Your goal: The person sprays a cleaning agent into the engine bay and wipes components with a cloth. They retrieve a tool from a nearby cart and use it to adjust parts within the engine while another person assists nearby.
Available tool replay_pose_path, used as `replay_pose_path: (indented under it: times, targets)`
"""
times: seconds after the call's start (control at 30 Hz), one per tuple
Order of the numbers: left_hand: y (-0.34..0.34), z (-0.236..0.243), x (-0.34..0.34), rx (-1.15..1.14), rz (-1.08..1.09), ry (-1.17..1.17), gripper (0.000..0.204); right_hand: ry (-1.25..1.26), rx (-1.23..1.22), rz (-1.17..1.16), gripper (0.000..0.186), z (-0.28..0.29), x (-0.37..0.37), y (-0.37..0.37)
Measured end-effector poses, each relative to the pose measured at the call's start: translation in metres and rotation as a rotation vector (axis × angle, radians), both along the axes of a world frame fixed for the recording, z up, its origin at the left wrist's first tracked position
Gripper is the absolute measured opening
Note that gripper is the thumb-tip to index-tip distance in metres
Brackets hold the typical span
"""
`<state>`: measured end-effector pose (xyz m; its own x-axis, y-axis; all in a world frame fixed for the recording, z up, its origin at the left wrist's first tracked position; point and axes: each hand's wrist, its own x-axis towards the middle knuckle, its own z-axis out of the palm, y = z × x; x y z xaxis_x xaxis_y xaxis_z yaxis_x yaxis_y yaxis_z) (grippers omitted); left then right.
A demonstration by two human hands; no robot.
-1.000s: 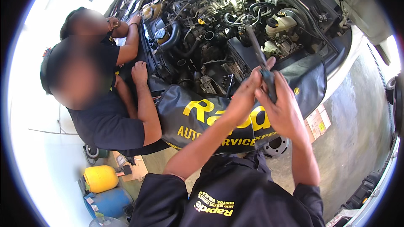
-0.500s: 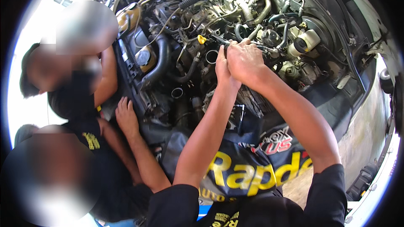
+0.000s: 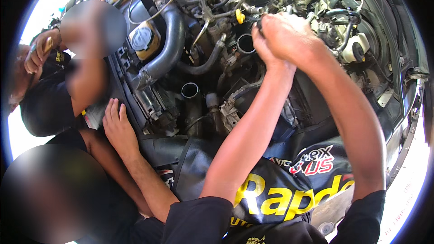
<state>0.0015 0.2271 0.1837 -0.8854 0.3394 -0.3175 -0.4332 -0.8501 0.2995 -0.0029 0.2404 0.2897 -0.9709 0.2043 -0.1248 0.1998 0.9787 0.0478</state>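
Over the engine, my right hand (image 3: pixel 291 34) is closed and lies across my left hand (image 3: pixel 267 53), which is also closed. Between them shows only the end of something dark (image 3: pixel 259 25); the rest is hidden by the fingers. Just left of the hands are a yellow ring-shaped dipstick handle (image 3: pixel 239 16) and an open metal pipe end (image 3: pixel 246 43). A second open pipe end (image 3: pixel 190 91) stands lower, nearer to me. Farther left, a thick black hose (image 3: pixel 172 45) curves past a tank cap (image 3: pixel 142 39).
A black cover (image 3: pixel 280 194) with yellow lettering drapes the car's front edge. At left, a co-worker's hand (image 3: pixel 121 124) rests on the bay's edge, and another person's hand (image 3: pixel 43 52) holds a small thing. A white reservoir (image 3: pixel 355 47) stands at right.
The view has moved, so the engine bay looks larger. My hands stay clasped together beside the dipstick handle. At far left, another person's hand has come into view.
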Motion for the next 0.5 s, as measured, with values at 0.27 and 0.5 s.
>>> replay_pose_path:
  times: [0.27, 0.5]
  targets:
    - [-0.001, 0.011, -0.017, -0.081, 0.097, -0.012, 0.032, -0.012, 0.042, 0.149, 0.03, -0.002, -0.008, 0.007]
    - [0.003, 0.015, -0.02, -0.234, 0.051, -0.003, 0.029, -0.111, 0.097, 0.123, 0.03, -0.008, -0.016, 0.022]
